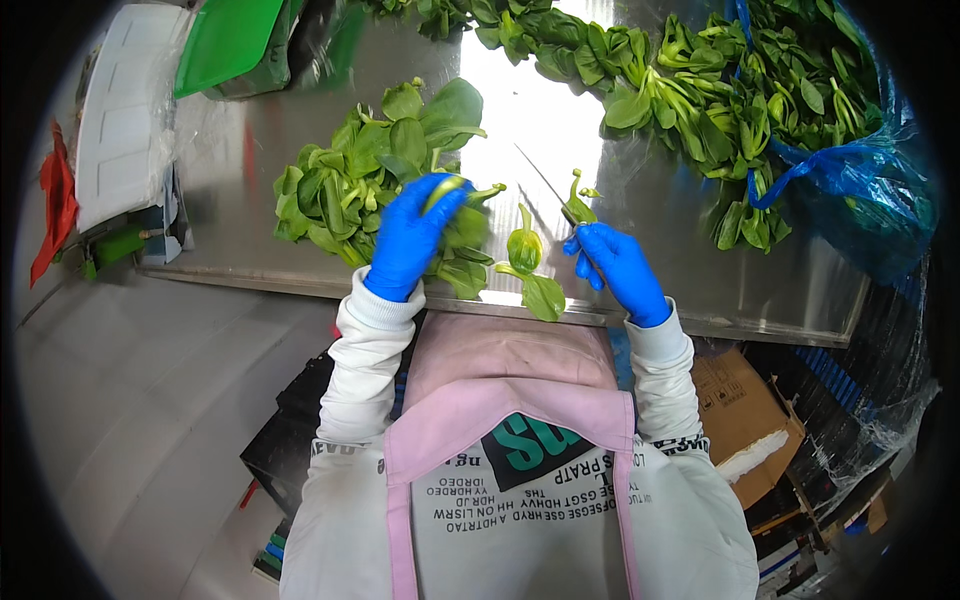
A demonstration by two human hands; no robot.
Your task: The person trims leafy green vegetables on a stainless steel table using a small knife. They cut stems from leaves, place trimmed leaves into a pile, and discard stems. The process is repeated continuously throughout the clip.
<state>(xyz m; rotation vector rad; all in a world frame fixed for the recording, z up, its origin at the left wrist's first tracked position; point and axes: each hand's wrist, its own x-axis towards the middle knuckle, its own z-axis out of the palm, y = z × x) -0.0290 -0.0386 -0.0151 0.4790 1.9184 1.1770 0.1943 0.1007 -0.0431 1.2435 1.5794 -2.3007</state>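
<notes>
My left hand (410,238), in a blue glove, is closed around a head of bok choy (443,193). Its pale stem shows above my fingers, and leaves blurred by motion hang beside them. Just behind that hand spreads a pile of bok choy (335,190). In my right hand (618,265), gloved the same way, is a knife (543,180) whose thin blade slants up and to the left over the steel table. Loose leaves (524,248) lie between my hands, one of them at the table's near edge. A small cut piece (577,208) sits by the knife.
Across the back and right of the steel table (400,50) runs more bok choy (690,110), partly in a blue plastic bag (880,200). At the back left stand a green bin (235,45) and a white crate (130,110). Below the table's right side is a cardboard box (745,415).
</notes>
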